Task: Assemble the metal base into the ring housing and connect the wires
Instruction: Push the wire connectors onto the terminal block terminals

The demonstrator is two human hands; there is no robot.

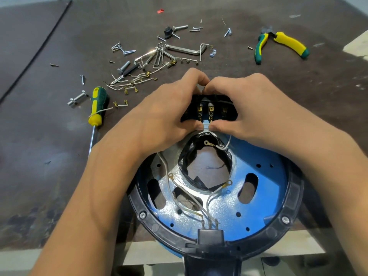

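The round metal base (219,212), glossy blue with slotted holes, is seated inside the black plastic ring housing (294,198) at the table's (49,126) near edge. The housing's far rim is hidden under the hands. There a black terminal block (211,111) with brass tabs is gripped by the left hand (159,120) and right hand (253,108), fingers curled, its ends covered. White ring-tipped wires (167,176) are draped across the base.

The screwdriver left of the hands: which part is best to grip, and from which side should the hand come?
Probably take the screwdriver by its thick green-and-yellow handle, from above, fingers across it: it lies flat, shaft toward the person. Stay on the far half, since a white wire crosses the near yellow collar.
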